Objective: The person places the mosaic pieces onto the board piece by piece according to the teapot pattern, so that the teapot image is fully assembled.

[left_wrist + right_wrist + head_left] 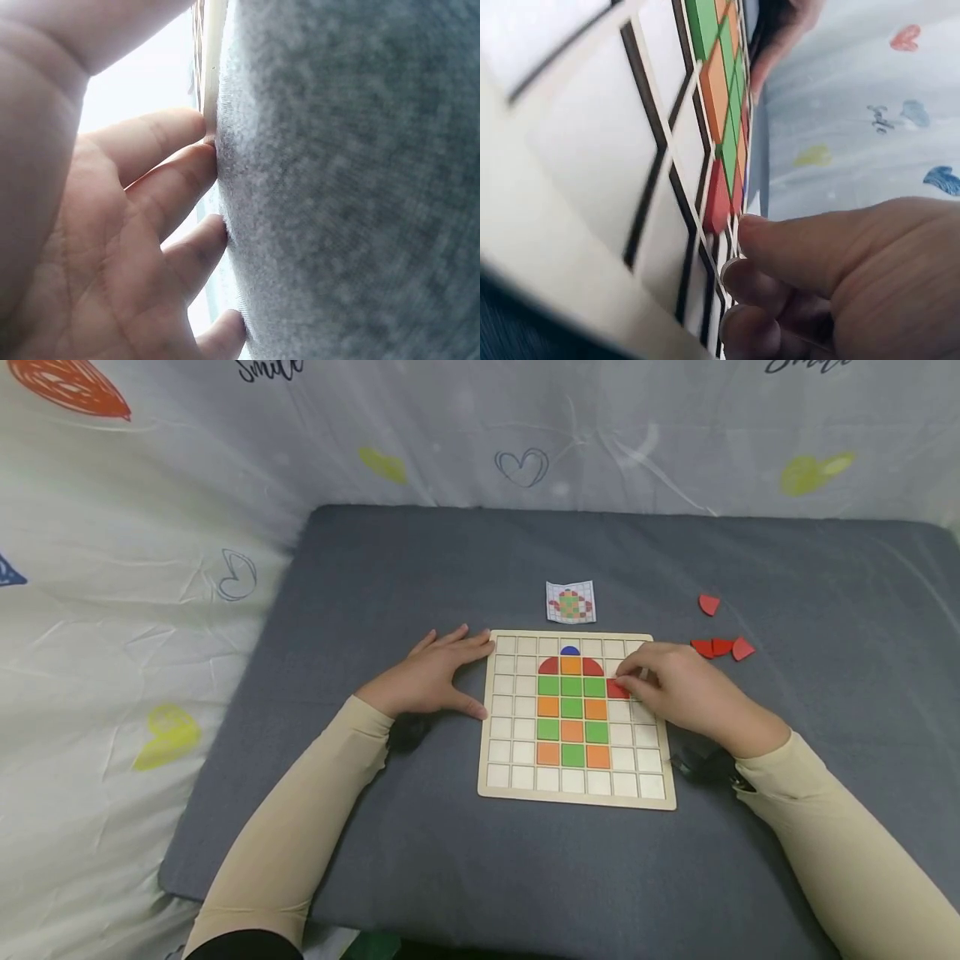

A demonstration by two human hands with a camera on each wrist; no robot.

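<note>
My left hand (pixel 429 675) is spread beside the pale wooden grid board (pixel 577 803), its forefinger and thumb tips at the board's left edge. In the left wrist view the fingers (pixel 184 195) reach down to the grey cloth beside the rim. Over on the right side of the board, my right hand (pixel 686 689) has its thumb and forefinger together on a red tile (pixel 618 690) in a cell beside the green row. The right wrist view shows that red tile (pixel 718 196) at the thumb tip. Green, orange, red and blue pieces fill the middle cells.
Behind the board lies a small pattern card (pixel 571 602) with a coloured figure on a grid. Several loose red pieces (pixel 722 647) are at the right, one lone red piece (pixel 708 604) further back. Printed white fabric (pixel 450 435) hangs behind the grey table surface (pixel 420 568).
</note>
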